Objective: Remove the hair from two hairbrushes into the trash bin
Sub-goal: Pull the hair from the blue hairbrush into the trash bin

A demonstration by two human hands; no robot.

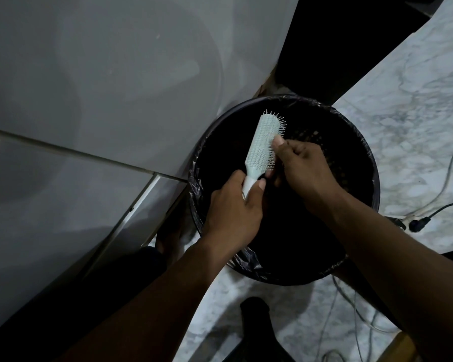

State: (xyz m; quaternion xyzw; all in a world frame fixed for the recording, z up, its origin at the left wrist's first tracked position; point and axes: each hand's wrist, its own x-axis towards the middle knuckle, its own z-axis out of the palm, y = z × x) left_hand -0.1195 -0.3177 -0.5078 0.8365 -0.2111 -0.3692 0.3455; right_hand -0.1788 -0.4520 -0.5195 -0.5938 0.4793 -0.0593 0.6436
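Observation:
A pale mint hairbrush (263, 142) is held over a round black trash bin (361, 163) lined with a black plastic bag. My left hand (233, 212) grips the brush by its white handle, head pointing away from me. My right hand (302, 168) rests against the bristles on the brush's right side, its fingers pinched together there. Whether it pinches hair is too dark to tell. Only one brush is in view.
A white cabinet or appliance (89, 100) fills the left side, close beside the bin. The floor is grey-veined marble (416, 87). Cables and a black plug (419, 223) lie on the floor to the right. A dark object (255, 317) stands near the bottom.

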